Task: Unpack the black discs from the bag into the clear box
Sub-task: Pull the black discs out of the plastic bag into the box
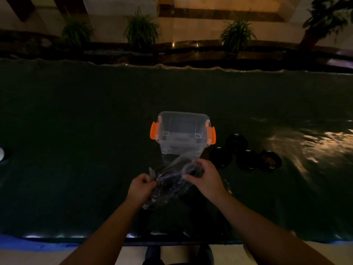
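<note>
A clear plastic bag (172, 180) is held above the dark table just in front of the clear box (182, 134). My left hand (141, 187) pinches the bag's left side and my right hand (206, 177) grips its right side. Dark contents show through the crinkled plastic. The clear box has orange latches, stands open without a lid and looks empty. Several black discs (246, 153) lie flat on the table to the right of the box.
The dark green table cover (76, 121) stretches wide to both sides. A white object (1, 153) sits at the far left edge. Potted plants (142, 31) stand beyond the table's far edge. My feet show below the near edge.
</note>
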A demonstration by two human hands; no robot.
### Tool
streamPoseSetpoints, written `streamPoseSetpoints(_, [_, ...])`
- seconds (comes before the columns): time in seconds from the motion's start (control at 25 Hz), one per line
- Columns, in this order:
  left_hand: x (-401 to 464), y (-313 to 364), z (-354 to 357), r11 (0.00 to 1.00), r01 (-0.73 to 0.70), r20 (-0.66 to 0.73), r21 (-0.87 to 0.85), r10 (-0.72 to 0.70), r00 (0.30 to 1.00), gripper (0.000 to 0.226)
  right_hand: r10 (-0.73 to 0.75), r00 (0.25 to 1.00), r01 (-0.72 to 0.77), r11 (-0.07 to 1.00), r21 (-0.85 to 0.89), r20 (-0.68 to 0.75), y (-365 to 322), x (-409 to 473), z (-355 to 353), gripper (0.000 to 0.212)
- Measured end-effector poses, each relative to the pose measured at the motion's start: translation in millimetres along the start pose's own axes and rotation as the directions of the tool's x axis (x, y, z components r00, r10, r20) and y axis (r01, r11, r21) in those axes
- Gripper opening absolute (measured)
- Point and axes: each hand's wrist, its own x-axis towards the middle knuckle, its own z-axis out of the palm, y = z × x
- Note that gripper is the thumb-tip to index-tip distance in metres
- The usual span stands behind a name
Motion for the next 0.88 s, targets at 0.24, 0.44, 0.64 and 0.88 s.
streamPoseSetpoints(0.24, [-3, -11, 4, 0.991, 0.039, -0.009, -0.128, -0.041, 0.999, 0.016, 0.020, 1.000, -0.021, 0.999, 0.045, 0.022, 2, 7, 11, 0.048])
streamPoseSetpoints(0.44, [-6, -11, 7, 0.990, -0.021, -0.026, -0.137, 0.018, 1.000, 0.040, -0.046, 0.997, 0.055, 0.986, -0.155, 0.056, 7, 5, 5, 0.017])
streamPoseSetpoints(0.64, [-7, -6, 8, 0.995, -0.078, -0.005, -0.070, 0.078, 0.997, 0.028, -0.032, 0.997, 0.035, 0.999, -0.037, 0.074, 6, 1, 0, 0.032])
streamPoseSetpoints(0.88, [-7, -3, 11, 0.993, -0.088, -0.034, -0.076, 0.086, 0.996, 0.029, 0.247, 0.967, -0.254, 0.932, 0.259, 0.060, -3, 21, 5, 0.023])
